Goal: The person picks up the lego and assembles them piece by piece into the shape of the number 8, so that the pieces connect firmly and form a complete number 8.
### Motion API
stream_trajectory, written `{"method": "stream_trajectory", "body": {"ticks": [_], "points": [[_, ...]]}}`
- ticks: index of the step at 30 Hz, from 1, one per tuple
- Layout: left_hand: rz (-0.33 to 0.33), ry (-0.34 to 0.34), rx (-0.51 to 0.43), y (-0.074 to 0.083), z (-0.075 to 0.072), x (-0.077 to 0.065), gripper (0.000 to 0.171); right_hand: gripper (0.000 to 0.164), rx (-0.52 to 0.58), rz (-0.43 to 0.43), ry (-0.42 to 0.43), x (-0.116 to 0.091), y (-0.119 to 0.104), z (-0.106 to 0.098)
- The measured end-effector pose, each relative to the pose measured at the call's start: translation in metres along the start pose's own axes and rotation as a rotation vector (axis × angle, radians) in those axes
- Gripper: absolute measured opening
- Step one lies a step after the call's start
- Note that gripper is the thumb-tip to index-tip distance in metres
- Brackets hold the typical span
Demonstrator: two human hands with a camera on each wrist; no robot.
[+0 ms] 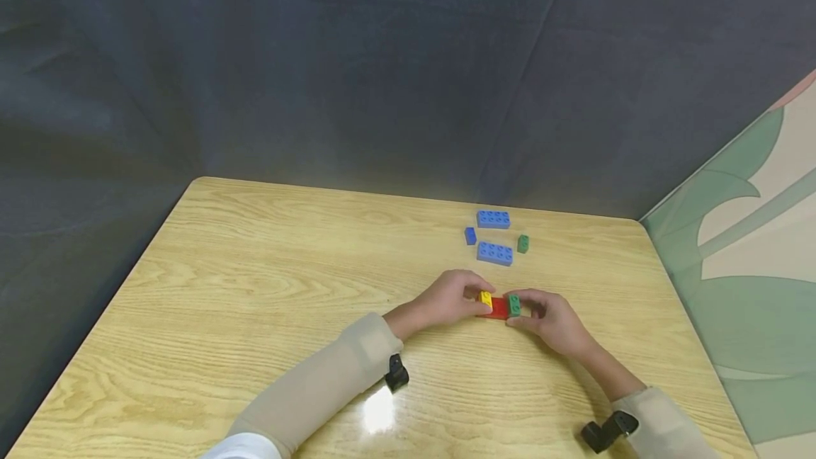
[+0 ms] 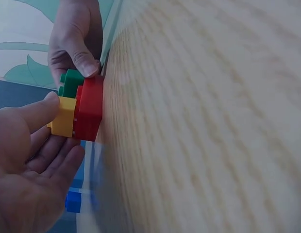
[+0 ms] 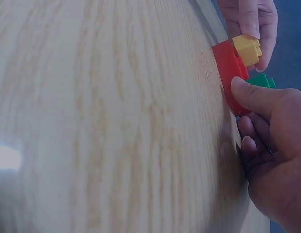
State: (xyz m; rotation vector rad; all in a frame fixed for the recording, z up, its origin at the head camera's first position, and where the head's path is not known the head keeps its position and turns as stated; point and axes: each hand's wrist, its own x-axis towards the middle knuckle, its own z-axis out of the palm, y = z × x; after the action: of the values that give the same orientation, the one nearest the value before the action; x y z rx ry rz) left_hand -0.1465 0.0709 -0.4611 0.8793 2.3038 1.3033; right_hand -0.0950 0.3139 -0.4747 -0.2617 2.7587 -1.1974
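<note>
A red brick (image 1: pixel 500 309) lies on the table with a yellow brick (image 1: pixel 486 300) on its left end and a green brick (image 1: pixel 513 305) on its right end. Thumb and fingers of my left hand (image 1: pixel 451 299) pinch the yellow brick. At the other end, my right hand (image 1: pixel 553 319) holds the green brick, its thumb also touching the red brick's side in the right wrist view. Red studs show between the two upper bricks in the left wrist view. The far sides of the bricks are partly hidden by fingers.
Beyond the hands lie two long blue bricks (image 1: pixel 494 253), a small dark blue brick (image 1: pixel 470 236) and a small green brick (image 1: pixel 523 244). A dark curtain (image 1: pixel 382 76) hangs behind the wooden table (image 1: pixel 268 268). A patterned panel (image 1: pixel 752 289) borders the right side.
</note>
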Motion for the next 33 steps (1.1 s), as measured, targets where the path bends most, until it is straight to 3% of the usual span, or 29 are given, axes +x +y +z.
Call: {"method": "stream_trajectory", "body": {"ticks": [8,33], "points": [[-0.015,-0.003,0.045,0.0007,0.0022,0.0038,0.031,0.038,-0.004,0.015,0.003,-0.0003,-0.0016,-0.0021],[-0.009,-0.033,0.036,-0.0028,-0.0013,0.0004,0.038,0.039,-0.003,0.009,0.000,0.0006,-0.0007,0.0003]]}}
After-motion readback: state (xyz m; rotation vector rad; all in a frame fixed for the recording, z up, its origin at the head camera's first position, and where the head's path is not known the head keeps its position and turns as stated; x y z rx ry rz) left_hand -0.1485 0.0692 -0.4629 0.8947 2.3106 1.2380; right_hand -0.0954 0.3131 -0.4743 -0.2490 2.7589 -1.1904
